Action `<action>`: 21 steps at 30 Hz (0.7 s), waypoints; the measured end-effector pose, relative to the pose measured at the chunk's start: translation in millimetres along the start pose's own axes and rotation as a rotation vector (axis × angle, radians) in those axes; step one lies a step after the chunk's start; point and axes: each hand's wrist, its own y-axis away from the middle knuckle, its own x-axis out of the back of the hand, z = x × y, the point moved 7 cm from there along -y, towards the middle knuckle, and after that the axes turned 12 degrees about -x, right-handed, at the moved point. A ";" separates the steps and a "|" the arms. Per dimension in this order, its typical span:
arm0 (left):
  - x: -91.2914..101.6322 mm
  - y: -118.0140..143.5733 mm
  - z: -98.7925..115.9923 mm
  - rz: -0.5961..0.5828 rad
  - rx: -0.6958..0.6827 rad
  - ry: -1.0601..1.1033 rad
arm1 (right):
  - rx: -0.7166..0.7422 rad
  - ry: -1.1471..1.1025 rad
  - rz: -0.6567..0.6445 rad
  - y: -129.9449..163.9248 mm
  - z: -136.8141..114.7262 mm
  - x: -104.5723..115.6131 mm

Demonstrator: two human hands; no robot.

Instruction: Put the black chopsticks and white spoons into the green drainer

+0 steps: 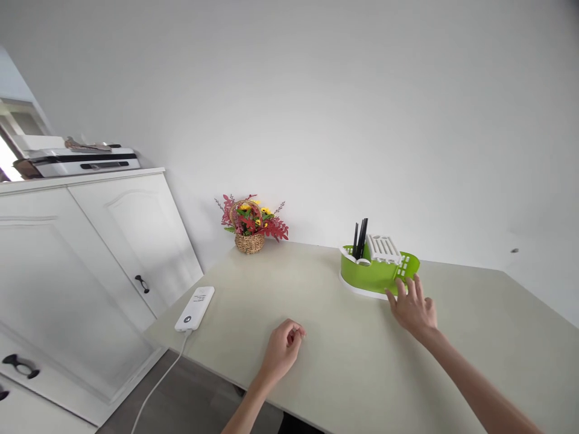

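A green utensil holder point(366, 275) with a white base and a white slotted top point(383, 249) stands toward the back right of the table. Several black chopsticks point(360, 240) stick up from its left compartment. My right hand point(413, 308) is at the holder's front right side, fingers spread and reaching over its lower edge; whether the fingertips touch it I cannot tell. Nothing shows in that hand. My left hand point(284, 348) rests on the table near the front edge, its fingers curled in with no object visible between them.
A white power bank point(195, 308) with a white cable point(165, 375) lies at the table's left edge. Against the wall stands a wicker basket point(249, 243) of artificial flowers. White cabinets point(149, 241) are on the left, a printer point(85, 163) on top. The pale table point(335, 355) meets the wall.
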 end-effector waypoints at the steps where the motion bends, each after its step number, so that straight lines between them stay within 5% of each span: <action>1: -0.2 0.2 0.5 -0.005 -0.003 0.002 | -0.001 0.004 0.002 -2.7 7.7 -0.9; 15: -0.1 2.8 2.2 0.012 -0.020 0.020 | -0.219 -0.006 0.005 -29.2 169.6 20.7; 21: -0.2 3.9 1.7 0.010 -0.010 0.047 | -0.293 -0.171 -0.008 15.8 182.0 13.6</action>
